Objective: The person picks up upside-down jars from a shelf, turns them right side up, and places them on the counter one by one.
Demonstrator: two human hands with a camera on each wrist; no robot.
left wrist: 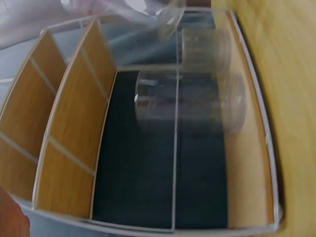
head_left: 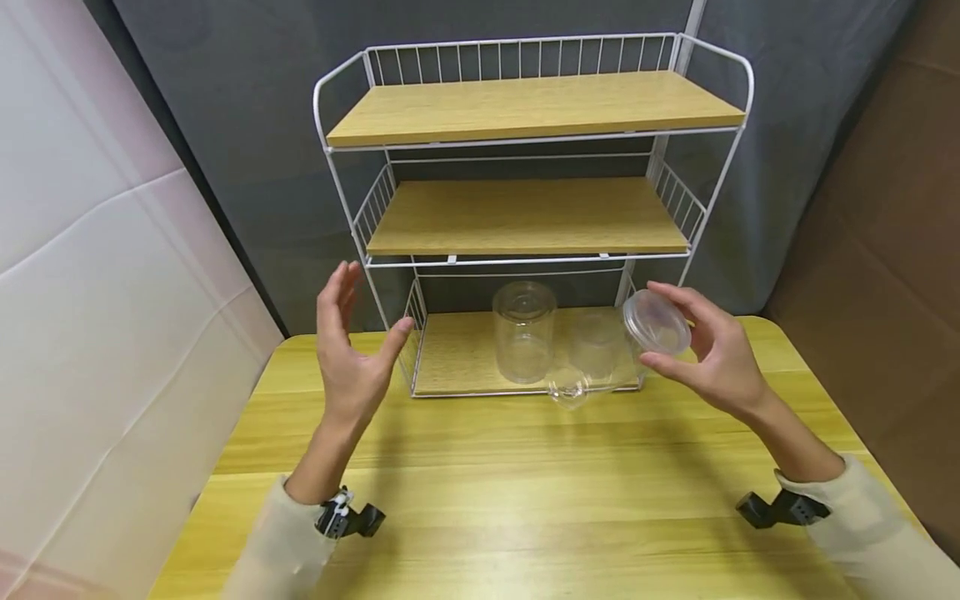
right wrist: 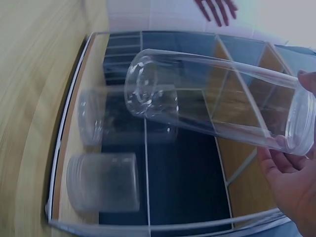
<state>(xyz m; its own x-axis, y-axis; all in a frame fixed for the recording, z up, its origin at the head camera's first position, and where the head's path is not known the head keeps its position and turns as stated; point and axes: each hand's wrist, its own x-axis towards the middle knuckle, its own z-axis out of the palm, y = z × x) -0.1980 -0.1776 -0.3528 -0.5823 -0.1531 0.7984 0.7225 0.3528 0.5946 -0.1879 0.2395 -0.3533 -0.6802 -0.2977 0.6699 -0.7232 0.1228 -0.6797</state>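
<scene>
your right grip [head_left: 712, 346] grasping a tilted clear jar [right wrist: 212, 96] by its lidded end, near the bottom shelf [head_left: 453, 358]'s front-right corner, your left grip [head_left: 351, 367] empty, fingers spread wide

1. A tall clear jar [right wrist: 212, 94] is gripped at its lidded end by the right hand [right wrist: 296, 192] and held tilted.
2. A shorter clear jar [right wrist: 103, 182] is set near one front corner of the bottom shelf [right wrist: 93, 74].
3. Farther from that corner, a larger clear jar [right wrist: 116, 129] is partly overlapped by the held one.
4. Beyond, the left hand [right wrist: 217, 10] is seen.
</scene>
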